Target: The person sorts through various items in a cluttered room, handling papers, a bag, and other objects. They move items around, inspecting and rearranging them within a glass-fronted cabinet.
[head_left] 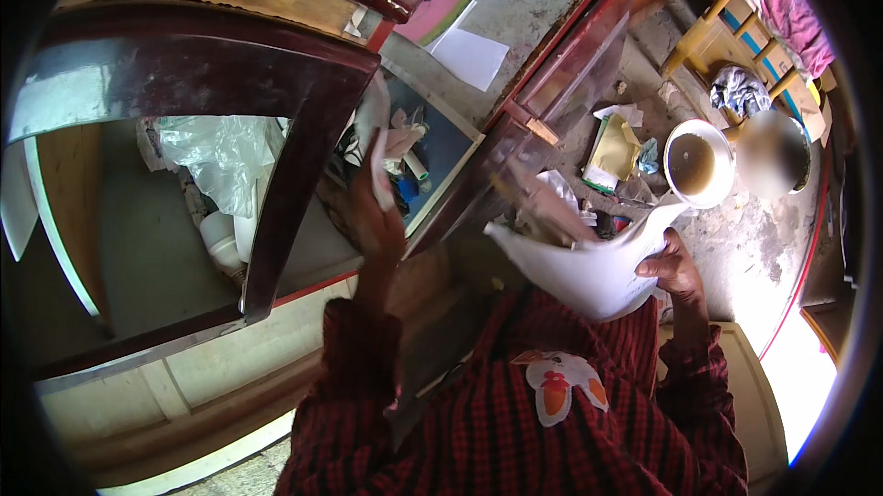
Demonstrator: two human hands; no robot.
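My right hand (pixel 676 266) grips several white paper sheets (pixel 589 273) by their right edge, thumb on top. The sheets bow downward in front of my checked shirt. On the left, my left hand (pixel 377 213) reaches up beside the dark wooden cabinet frame (pixel 313 101), smeared by motion. A pale, paper-like strip (pixel 375 119) rises from its fingers, seen almost edge-on. Just right of that hand is a shallow drawer or tray (pixel 441 170) with a dark blue bottom, holding crumpled scraps and small bits.
Behind the cabinet frame lie a clear plastic bag (pixel 216 160) and white containers (pixel 221 239). Loose paper (pixel 469 57) rests on the worn top. On the littered floor stand a white bowl of brown liquid (pixel 699 163), an open carton (pixel 612 151) and a wooden chair (pixel 727 36) with pink cloth.
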